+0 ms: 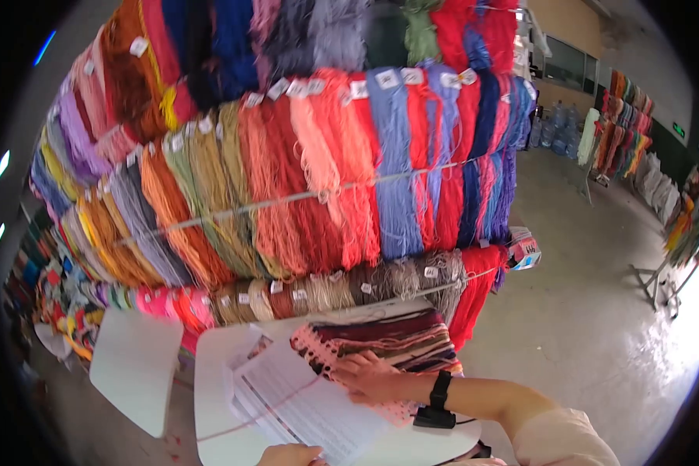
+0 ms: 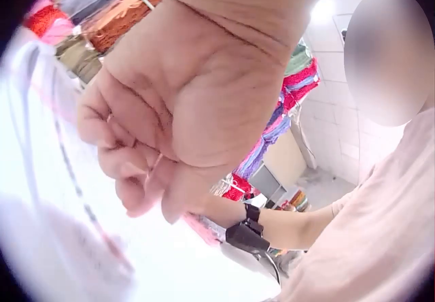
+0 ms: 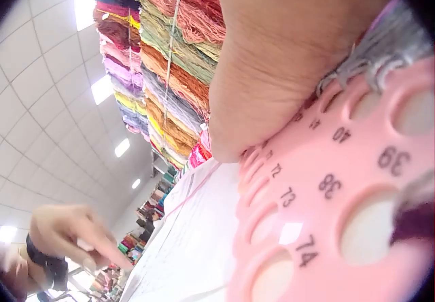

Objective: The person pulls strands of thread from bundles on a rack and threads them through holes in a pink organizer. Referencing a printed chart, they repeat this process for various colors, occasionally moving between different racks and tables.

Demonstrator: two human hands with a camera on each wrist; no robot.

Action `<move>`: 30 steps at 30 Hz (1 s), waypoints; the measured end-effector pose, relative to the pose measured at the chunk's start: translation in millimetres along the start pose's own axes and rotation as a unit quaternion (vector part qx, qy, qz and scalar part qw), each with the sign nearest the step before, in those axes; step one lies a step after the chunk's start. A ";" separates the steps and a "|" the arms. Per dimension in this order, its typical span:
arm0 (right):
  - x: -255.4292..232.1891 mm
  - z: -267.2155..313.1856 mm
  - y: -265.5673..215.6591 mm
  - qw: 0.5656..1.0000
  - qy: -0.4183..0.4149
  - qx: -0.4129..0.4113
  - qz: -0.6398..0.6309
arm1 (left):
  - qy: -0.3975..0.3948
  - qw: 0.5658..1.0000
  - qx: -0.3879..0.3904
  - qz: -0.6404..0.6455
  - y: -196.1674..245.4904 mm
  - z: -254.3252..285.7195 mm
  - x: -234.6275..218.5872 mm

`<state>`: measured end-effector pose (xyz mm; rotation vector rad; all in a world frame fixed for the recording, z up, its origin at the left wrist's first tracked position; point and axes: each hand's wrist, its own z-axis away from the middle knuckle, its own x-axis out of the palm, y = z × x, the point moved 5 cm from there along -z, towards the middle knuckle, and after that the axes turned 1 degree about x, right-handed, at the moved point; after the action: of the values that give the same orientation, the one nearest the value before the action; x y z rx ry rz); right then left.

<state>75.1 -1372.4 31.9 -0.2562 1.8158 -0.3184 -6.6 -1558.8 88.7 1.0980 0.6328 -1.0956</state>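
A pink numbered card [image 3: 309, 200] with round holes and looped threads lies on the white table [image 1: 217, 365]. My right hand [image 1: 369, 378] rests palm down across the card and its multicoloured threads [image 1: 412, 334], fingers spread and relaxed. At the table's near edge is my left hand [image 1: 291, 455]; the left wrist view shows its fingers curled [image 2: 136, 173] towards the thumb, with a thin pink strand [image 2: 158, 160] between them. Printed sheets [image 1: 303, 396] lie under a pink thread [image 1: 268, 413], left of the card. The right fingertips are hidden in the right wrist view.
Hanks of coloured yarn [image 1: 396, 171] hang in rows on a rack behind the table, with small labels. A second white tabletop [image 1: 136, 373] stands at the left. Further yarn racks [image 1: 625, 128] and water bottles [image 1: 559, 128] stand at the right back.
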 end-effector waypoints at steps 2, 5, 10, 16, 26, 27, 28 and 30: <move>-3.1 0.1 -0.6 1.000 0.003 0.001 -0.006 | 0.021 0.999 0.036 -0.026 18.4 -17.2 -49.4; 2.0 2.0 1.0 1.000 0.016 -0.007 0.001 | 0.071 0.993 0.087 -0.024 38.0 -46.5 -106.4; -3.9 3.0 1.2 1.000 0.007 -0.003 -0.019 | 0.230 0.952 0.156 -0.128 85.8 -105.4 -206.2; 6.5 3.1 5.6 1.000 -0.014 0.000 0.009 | 0.448 0.816 0.258 -0.258 128.5 -163.2 -271.7; 0.3 5.4 6.3 0.999 0.032 -0.022 -0.023 | 0.482 0.839 0.227 0.111 178.5 -237.4 -323.2; -0.5 6.5 6.3 0.999 0.036 -0.022 -0.023 | 0.505 0.824 0.225 0.120 177.9 -246.3 -327.5; 0.7 7.5 7.3 0.999 0.038 -0.021 -0.028 | 0.529 0.809 0.224 0.128 175.8 -256.4 -331.6; 3.5 6.4 8.9 0.998 0.047 -0.023 -0.038 | 0.591 0.774 0.215 0.073 170.4 -267.8 -337.5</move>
<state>80.2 -1365.8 24.1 -0.3487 1.9105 -0.3474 52.1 -1174.9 341.3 2.2191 1.2658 -0.2656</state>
